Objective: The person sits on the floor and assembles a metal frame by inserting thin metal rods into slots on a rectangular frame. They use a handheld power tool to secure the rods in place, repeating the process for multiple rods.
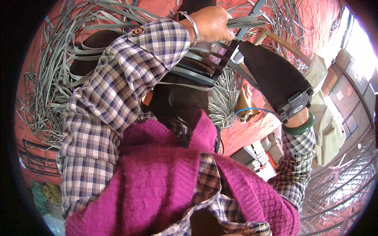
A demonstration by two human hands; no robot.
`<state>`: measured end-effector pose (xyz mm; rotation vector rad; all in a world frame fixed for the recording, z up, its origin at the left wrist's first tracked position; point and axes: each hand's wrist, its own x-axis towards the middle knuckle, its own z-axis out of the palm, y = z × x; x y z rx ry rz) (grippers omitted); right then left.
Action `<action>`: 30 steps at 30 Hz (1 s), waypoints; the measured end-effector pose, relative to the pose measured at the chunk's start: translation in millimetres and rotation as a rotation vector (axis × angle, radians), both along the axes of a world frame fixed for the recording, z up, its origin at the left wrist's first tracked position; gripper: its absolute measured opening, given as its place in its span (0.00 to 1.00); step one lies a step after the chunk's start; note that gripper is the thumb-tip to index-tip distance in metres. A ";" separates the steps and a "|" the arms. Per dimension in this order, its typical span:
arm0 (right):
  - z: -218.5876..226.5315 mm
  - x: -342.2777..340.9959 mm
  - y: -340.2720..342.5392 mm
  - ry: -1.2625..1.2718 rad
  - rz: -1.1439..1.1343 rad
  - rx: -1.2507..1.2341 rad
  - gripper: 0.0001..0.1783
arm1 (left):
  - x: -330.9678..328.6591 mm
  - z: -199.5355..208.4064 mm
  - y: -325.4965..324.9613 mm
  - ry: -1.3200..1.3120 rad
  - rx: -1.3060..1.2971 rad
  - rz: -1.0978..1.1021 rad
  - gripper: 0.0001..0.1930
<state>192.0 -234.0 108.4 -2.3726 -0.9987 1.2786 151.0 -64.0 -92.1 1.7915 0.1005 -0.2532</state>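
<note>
At the top centre, my left hand [210, 25] is closed, and a bundle of flat grey strips [248, 20] comes out on its right side. A silver bangle circles that wrist. My right arm reaches up from the right, with a green bangle [301, 125] and a black device [296, 105] at the wrist. A broad black covering [271, 70] beyond the device hides my right hand and its fingers. Between the hands is a dark slatted piece [223, 65], with grey strips running through it to the left. A small white thing [236, 56] shows at its right edge.
Loose grey strips [51, 90] lie tangled on the red ground [149, 6] at left. More strips [225, 96] are bunched below the slatted piece. A wooden bar [287, 47] and pale cloth [330, 133] are at right. Stacked boxes [258, 153] stand lower right, near a shiny quilted sheet [338, 192].
</note>
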 end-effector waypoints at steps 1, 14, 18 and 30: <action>1.2 -0.1 1.5 0.051 -0.091 0.006 0.22 | 1.3 0.3 -0.1 0.009 -0.002 -0.007 0.16; -4.9 13.5 -8.1 0.116 -0.169 -0.007 0.20 | 2.6 -0.7 -1.4 -0.046 0.006 -0.003 0.15; 3.5 18.5 6.8 -0.296 0.528 -0.050 0.19 | 1.8 -1.9 -3.2 -0.051 0.004 -0.011 0.14; -2.4 23.1 13.7 -0.318 0.544 -0.054 0.15 | 2.1 5.6 16.4 0.099 -0.276 -0.006 0.20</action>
